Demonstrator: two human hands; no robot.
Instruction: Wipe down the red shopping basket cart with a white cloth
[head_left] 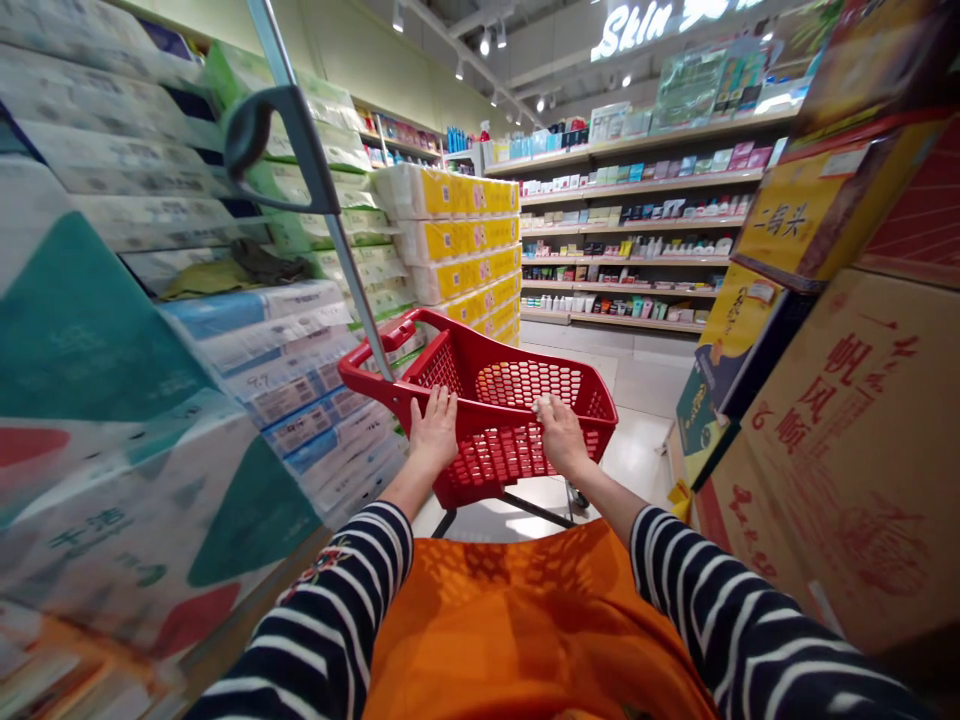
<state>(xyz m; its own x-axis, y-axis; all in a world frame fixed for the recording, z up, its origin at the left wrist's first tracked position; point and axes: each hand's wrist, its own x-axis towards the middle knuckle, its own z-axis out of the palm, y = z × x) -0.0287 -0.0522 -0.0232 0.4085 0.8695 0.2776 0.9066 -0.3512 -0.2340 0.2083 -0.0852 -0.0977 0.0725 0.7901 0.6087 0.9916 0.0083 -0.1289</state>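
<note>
A red plastic shopping basket on wheels (517,345) stands in the aisle in front of me, and I see nothing inside it. Its long metal pull handle with a black grip (259,130) rises up to the left. My left hand (433,430) rests on the basket's near rim, fingers curled over the edge. My right hand (559,432) grips the same rim a little to the right. Both my sleeves are striped dark and white, above an orange apron.
Stacked packs of tissue paper (187,330) line the left side, with yellow packs (465,245) further ahead. Cardboard boxes (847,440) crowd the right. Shelves of skin-care goods (637,220) close the far end. The light tiled floor (637,400) runs ahead.
</note>
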